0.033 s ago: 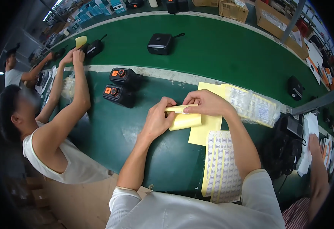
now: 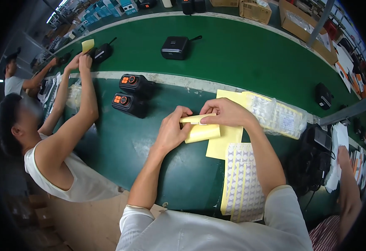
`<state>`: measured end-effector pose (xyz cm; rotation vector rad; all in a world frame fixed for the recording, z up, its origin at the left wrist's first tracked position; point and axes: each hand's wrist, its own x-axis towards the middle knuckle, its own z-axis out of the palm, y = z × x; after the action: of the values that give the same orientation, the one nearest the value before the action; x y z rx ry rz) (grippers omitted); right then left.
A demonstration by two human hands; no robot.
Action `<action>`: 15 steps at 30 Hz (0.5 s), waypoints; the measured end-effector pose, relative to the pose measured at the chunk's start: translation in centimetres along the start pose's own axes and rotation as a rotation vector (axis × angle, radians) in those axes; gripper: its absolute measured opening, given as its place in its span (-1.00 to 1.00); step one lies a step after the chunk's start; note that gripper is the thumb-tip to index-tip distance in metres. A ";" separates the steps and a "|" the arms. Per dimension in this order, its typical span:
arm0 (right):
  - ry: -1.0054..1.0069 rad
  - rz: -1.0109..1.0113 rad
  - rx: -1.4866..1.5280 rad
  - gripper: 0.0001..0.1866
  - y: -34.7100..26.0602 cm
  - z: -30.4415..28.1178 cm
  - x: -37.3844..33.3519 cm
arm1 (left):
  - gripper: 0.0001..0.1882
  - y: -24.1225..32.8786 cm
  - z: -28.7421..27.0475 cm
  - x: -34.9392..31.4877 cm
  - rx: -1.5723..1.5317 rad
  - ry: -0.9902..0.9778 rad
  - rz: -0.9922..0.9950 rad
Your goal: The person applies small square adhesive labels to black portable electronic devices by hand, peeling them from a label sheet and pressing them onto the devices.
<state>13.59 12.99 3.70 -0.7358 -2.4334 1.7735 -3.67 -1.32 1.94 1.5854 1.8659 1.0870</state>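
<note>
A yellow backing sheet [image 2: 202,133] is curled over between my two hands, with a small white label showing along its bent upper edge. My left hand [image 2: 172,130] grips the sheet's left end between thumb and fingers. From the right, my right hand [image 2: 227,113] pinches at the white label on the bend; whether the label is still stuck to the sheet I cannot tell. Beneath my right hand lies a flat yellow sheet [image 2: 224,146]. Nearer to me, sheets of printed labels [image 2: 243,184] overlap on the green table, partly under my right forearm.
Two black devices with orange buttons [image 2: 128,103] stand left of my hands. A clear plastic bag of label sheets [image 2: 277,116] lies to the right, before dark devices [image 2: 312,157]. Beyond runs a green conveyor [image 2: 233,46] carrying a black box-shaped device [image 2: 174,47]. Co-workers sit left and right.
</note>
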 end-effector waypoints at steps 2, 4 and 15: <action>-0.008 0.002 -0.017 -0.65 0.2 -0.1 0.2 | -0.74 0.5 -0.2 0.1 -0.037 -0.026 -0.020; 0.018 -0.029 0.051 -0.70 0.9 0.0 0.4 | -0.74 0.7 -0.5 0.1 -0.068 -0.045 -0.043; 0.100 -0.049 0.139 -0.72 1.3 0.4 0.6 | -0.81 -1.5 0.1 -0.3 -0.063 0.038 -0.097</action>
<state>13.39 13.17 2.27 -0.7266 -2.2205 1.8189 -4.44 -1.60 0.70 1.4332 1.8932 1.1285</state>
